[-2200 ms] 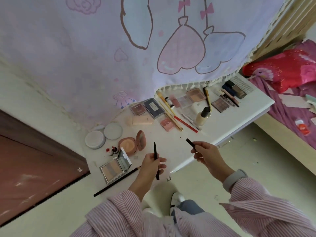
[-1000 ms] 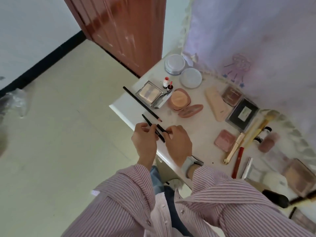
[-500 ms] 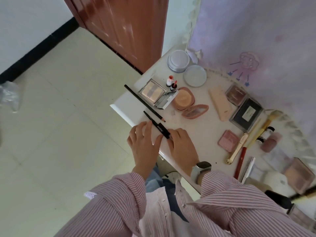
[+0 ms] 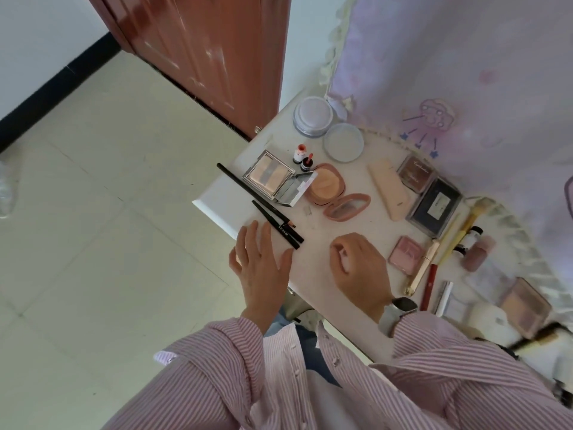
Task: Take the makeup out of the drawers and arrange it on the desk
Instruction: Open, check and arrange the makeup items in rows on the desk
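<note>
Makeup lying spread over white desk [image 4: 313, 268]. Left hand [image 4: 262, 268] hovering at desk edge, fingers straight, slightly spread, holding nothing. Right hand [image 4: 356, 265] resting on desk, fingers loosely curled, holding nothing. Short black eyeliner pen [image 4: 279, 226] lying just beyond left fingertips; long thin black pencil [image 4: 248, 190] lying just past it.

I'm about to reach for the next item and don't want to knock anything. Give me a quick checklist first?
1. Black liner pen lying flat on the desk: ok.
2. Left hand free, fingers straight, no grip on anything: ok.
3. Right hand free: fingers loosely curled, nothing seen in them: ok.
4. Pen clear of the desk edge: not ok, it lies close to the corner.
5. Long black pencil lying beside the pen: ok.
6. Drawer open and within reach: cannot tell.
</note>
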`<action>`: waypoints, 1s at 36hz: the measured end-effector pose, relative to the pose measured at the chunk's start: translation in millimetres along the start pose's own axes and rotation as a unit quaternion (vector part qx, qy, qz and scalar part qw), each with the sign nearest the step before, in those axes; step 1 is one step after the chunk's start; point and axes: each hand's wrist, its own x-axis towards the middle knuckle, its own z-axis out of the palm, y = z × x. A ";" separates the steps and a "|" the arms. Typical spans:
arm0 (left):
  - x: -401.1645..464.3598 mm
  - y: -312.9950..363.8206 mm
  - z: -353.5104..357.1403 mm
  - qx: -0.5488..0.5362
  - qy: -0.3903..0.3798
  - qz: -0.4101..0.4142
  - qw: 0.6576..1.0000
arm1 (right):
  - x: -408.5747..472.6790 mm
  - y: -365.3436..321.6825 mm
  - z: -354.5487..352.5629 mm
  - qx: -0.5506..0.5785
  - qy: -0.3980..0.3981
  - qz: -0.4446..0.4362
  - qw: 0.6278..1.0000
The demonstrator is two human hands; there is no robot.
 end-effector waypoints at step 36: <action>-14.8 33.5 -22.8 -0.016 0.041 -0.060 0.997 | 76.0 74.4 -107.8 -0.095 -0.028 0.123 0.987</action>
